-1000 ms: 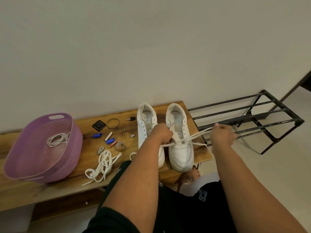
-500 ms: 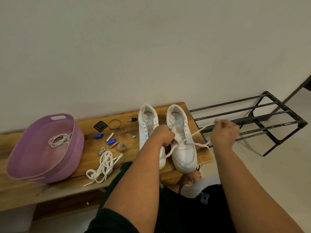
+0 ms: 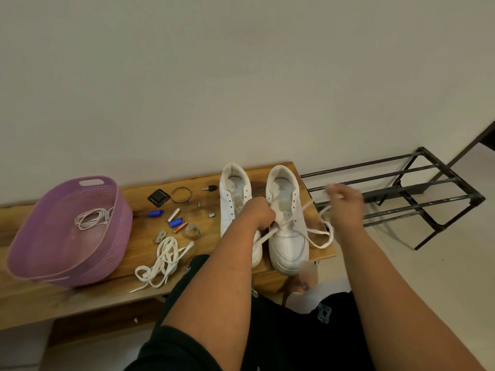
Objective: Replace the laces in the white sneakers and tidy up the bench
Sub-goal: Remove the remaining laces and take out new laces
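Since a second ago, your right hand (image 3: 345, 207) has risen and pulled back toward the sneaker, so the lace (image 3: 320, 238) that ran taut toward the rack now sags in a loop on the bench (image 3: 203, 180). Your left hand (image 3: 258, 216) has barely shifted.

Your left hand is curled at the throat of the right-hand sneaker (image 3: 288, 223), fingers pinched at the lower eyelets, probably to pin the tongue and feed the lace while the other hand draws it. Your right hand is blurred; it appears to pinch the lace's free end, curled round it, at about 3 o'clock from the shoe.

Both sneakers stand at the bench's right end, long axes running 12 to 6, heels at 12 against the wall and toes at 6 toward you. That puts the eyelets under your hands. The left-hand sneaker (image 3: 235, 199), just beside its mate, shows bare eyelets.

At 9 o'clock from the shoes lie a loose lace bundle (image 3: 163, 259) and small clutter, with the purple basket (image 3: 29, 253) farther on, likely for tidying.
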